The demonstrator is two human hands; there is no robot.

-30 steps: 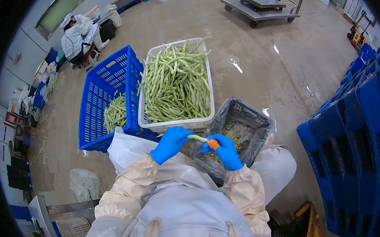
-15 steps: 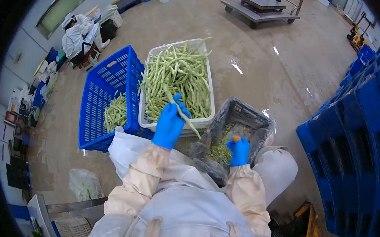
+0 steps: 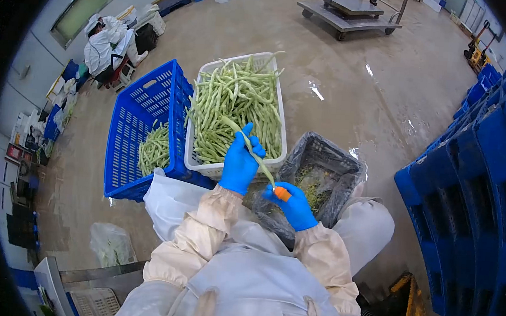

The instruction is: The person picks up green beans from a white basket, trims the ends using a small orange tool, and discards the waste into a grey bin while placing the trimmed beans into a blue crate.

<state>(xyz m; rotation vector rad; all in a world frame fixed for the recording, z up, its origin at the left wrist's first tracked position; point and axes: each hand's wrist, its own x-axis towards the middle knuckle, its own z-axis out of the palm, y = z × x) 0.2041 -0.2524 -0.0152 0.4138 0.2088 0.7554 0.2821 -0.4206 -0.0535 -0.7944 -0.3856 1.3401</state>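
Observation:
A long green bean [image 3: 247, 139] lies slantwise in my left hand [image 3: 240, 164], which is closed around its middle. The lower end of the bean meets the fingertips of my right hand [image 3: 297, 208], pinched there. A small orange piece [image 3: 282, 193], like a cap, covers the thumb area of that hand. Both hands wear blue gloves. Right behind my left hand stands a white crate [image 3: 284, 125] heaped with green beans [image 3: 237, 89]. Under and beyond my right hand is a dark bin lined with clear plastic [image 3: 346, 164], with green scraps in it.
Left of the white crate, a blue crate [image 3: 128, 111] holds a smaller pile of beans [image 3: 155, 151]. Blue pallets [image 3: 468, 190] are stacked at the right. A wheeled platform [image 3: 349, 25] stands farther off on the wet floor. A person in white [image 3: 102, 47] sits at upper left.
My right hand has come left and up from over the lined bin to the bean's lower end. My left hand has shifted slightly right and down with the bean.

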